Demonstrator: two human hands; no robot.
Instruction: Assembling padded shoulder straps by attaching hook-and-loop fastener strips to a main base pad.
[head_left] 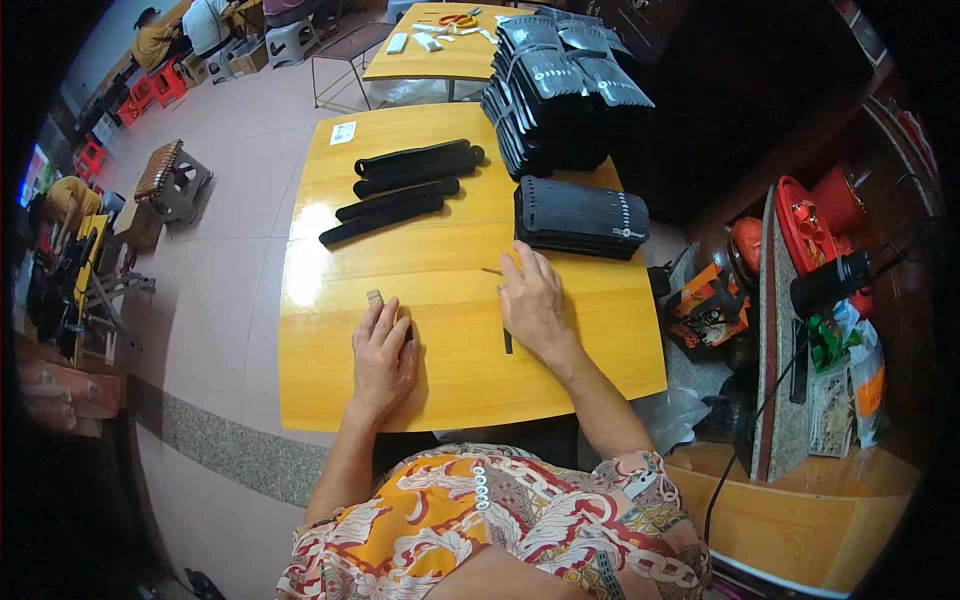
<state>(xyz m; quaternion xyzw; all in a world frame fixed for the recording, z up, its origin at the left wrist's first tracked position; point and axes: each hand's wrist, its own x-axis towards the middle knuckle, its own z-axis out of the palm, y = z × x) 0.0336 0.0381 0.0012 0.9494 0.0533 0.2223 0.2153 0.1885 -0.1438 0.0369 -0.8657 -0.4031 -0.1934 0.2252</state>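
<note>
My left hand [380, 358] rests on the yellow table [450, 385], fingers close together and bent down. A small tan piece [375, 297] sticks out past its fingertips, and something dark shows beside its thumb. Further right, my right hand [537, 308] is curled with its fingertips down, just in front of a low stack of flat black panels [583, 212]. A thin dark sliver [491, 270] juts out left of those fingers. Below them a narrow black strip [508, 342] lies on the tabletop. What each palm covers is hidden.
Several long black padded strips [400, 205] lie at the far left of the table. A tall stack of strapped black panels [555, 90] stands behind the low one. Orange-handled scissors [458, 20] lie on a second table. A cluttered shelf [775, 330] borders the right.
</note>
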